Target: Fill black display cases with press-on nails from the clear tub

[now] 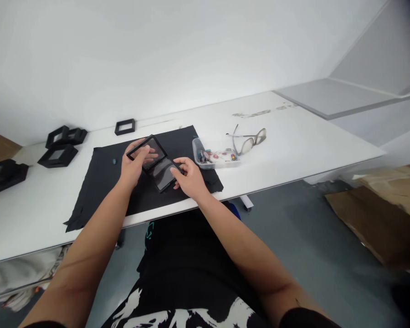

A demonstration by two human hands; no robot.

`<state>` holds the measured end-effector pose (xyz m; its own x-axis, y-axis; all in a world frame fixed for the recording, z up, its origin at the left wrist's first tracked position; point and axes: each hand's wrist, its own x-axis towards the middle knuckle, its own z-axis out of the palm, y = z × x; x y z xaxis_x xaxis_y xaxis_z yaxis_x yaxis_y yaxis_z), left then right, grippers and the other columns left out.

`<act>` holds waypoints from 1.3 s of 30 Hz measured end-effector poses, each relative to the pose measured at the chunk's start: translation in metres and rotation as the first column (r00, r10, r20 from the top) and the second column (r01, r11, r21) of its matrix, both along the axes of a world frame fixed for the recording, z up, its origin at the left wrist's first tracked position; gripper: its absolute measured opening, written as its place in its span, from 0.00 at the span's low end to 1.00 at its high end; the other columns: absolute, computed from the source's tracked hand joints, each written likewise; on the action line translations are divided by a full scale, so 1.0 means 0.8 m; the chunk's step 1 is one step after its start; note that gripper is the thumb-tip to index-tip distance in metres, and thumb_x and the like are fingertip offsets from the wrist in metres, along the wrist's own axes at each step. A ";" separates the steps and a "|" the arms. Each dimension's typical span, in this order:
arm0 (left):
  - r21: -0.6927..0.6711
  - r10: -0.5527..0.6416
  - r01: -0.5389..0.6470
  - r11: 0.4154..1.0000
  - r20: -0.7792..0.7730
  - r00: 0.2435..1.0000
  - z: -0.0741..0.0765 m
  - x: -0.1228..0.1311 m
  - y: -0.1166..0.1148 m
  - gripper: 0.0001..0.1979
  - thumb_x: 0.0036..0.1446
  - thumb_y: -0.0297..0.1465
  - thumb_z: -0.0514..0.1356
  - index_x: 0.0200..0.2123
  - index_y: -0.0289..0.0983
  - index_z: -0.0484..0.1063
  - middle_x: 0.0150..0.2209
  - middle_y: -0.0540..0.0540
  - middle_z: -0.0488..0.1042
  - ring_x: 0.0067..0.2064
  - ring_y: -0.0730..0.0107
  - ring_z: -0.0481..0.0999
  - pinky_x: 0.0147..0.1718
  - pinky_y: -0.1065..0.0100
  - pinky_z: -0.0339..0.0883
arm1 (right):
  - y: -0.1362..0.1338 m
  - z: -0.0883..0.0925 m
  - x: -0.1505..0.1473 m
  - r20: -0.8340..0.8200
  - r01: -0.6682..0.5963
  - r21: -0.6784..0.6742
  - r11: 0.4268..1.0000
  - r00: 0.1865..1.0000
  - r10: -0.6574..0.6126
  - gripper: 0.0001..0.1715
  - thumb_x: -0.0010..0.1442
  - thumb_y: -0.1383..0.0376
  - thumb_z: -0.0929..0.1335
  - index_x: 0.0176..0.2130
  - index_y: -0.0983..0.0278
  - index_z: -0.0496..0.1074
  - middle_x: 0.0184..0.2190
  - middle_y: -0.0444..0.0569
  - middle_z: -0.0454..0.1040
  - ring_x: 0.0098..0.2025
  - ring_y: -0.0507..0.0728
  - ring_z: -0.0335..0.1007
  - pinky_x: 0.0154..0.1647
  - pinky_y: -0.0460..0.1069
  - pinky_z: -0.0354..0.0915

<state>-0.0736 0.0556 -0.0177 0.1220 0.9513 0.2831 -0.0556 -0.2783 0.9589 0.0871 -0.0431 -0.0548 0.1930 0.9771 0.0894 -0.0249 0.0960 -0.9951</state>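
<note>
Above a black cloth [102, 187] I hold a black hinged display frame [161, 172], opened out into two halves with clear film panes. My left hand [135, 161] grips the upper-left half, its fingers showing through the clear pane. On the lower-right half, my right hand [188, 178] pinches the outer edge between thumb and fingers. A small teal object [115, 161] lies on the cloth left of my left hand; its kind is too small to make out.
Right of the cloth stands a clear plastic box [205, 165] of small colourful items, with eyeglasses [249, 142] beside it. Several black frames [58, 156] lie at the table's left; another black frame [125, 127] sits near the wall. Cardboard [379, 218] rests at the right, below the table.
</note>
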 end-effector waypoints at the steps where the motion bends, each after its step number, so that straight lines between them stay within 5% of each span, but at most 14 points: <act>1: -0.004 0.017 -0.017 1.000 -0.017 1.000 -0.001 0.000 0.001 0.30 0.47 0.46 0.74 0.48 0.36 0.73 0.32 0.47 0.81 0.32 0.65 0.84 0.31 0.69 0.76 | -0.001 0.000 0.000 0.020 -0.001 0.007 1.000 1.000 0.001 0.18 0.61 0.57 0.68 0.50 0.58 0.65 0.28 0.36 0.64 0.22 0.49 0.65 0.21 0.48 0.70; 8: 0.018 0.111 -0.110 0.994 -0.114 0.987 -0.003 -0.002 0.004 0.23 0.44 0.43 0.75 0.38 0.35 0.76 0.18 0.55 0.70 0.19 0.75 0.71 0.17 0.76 0.64 | -0.014 0.010 0.002 0.251 -0.030 0.058 0.998 0.968 0.014 0.20 0.57 0.60 0.70 0.50 0.58 0.68 0.26 0.37 0.63 0.29 0.53 0.64 0.33 0.50 0.63; 14: 0.103 0.192 -0.180 0.978 -0.130 0.973 -0.005 -0.008 0.008 0.20 0.44 0.42 0.74 0.36 0.37 0.75 0.20 0.58 0.65 0.19 0.79 0.65 0.18 0.75 0.63 | -0.016 0.014 0.001 0.358 -0.048 0.061 0.997 0.934 0.023 0.21 0.58 0.60 0.68 0.52 0.57 0.69 0.26 0.37 0.64 0.29 0.55 0.64 0.35 0.51 0.58; 21: 0.211 0.281 -0.236 0.949 -0.218 0.935 -0.006 -0.016 0.011 0.23 0.44 0.43 0.75 0.20 0.38 0.66 0.18 0.56 0.64 0.21 0.78 0.64 0.20 0.74 0.59 | -0.017 0.015 -0.007 0.431 0.003 0.069 0.998 0.902 -0.033 0.04 0.61 0.61 0.67 0.33 0.57 0.68 0.28 0.42 0.71 0.32 0.56 0.67 0.36 0.51 0.58; 28: 0.187 0.263 -0.219 0.958 -0.258 0.930 0.000 -0.036 0.023 0.23 0.51 0.46 0.72 0.19 0.38 0.67 0.18 0.53 0.66 0.22 0.76 0.65 0.23 0.72 0.60 | -0.035 0.041 -0.009 0.526 -0.028 0.142 0.990 0.849 -0.051 0.09 0.63 0.60 0.68 0.44 0.57 0.72 0.36 0.47 0.77 0.33 0.56 0.69 0.35 0.51 0.58; 33: 0.067 0.109 -0.093 0.993 -0.319 0.941 -0.006 -0.045 0.034 0.27 0.54 0.49 0.68 0.16 0.38 0.65 0.16 0.51 0.65 0.19 0.76 0.65 0.22 0.72 0.61 | -0.037 0.091 0.060 0.585 -0.015 0.203 0.979 0.804 -0.109 0.09 0.65 0.56 0.68 0.40 0.57 0.76 0.30 0.46 0.76 0.29 0.55 0.67 0.32 0.52 0.57; 36: 0.104 0.150 -0.124 0.987 -0.304 0.941 -0.009 -0.043 0.036 0.24 0.54 0.47 0.69 0.19 0.37 0.68 0.18 0.51 0.68 0.21 0.76 0.66 0.24 0.72 0.62 | -0.007 0.109 0.131 0.705 0.058 0.204 0.977 0.684 -0.188 0.11 0.60 0.54 0.73 0.35 0.59 0.77 0.26 0.45 0.75 0.24 0.52 0.64 0.27 0.51 0.55; 39: 0.167 0.235 -0.196 0.966 -0.260 0.936 -0.009 -0.040 0.038 0.19 0.53 0.44 0.70 0.22 0.37 0.71 0.21 0.52 0.70 0.24 0.75 0.68 0.27 0.73 0.63 | 0.035 0.103 0.187 0.817 -0.041 -0.077 0.996 0.570 0.087 0.16 0.52 0.51 0.77 0.29 0.60 0.78 0.23 0.46 0.75 0.19 0.50 0.61 0.23 0.50 0.54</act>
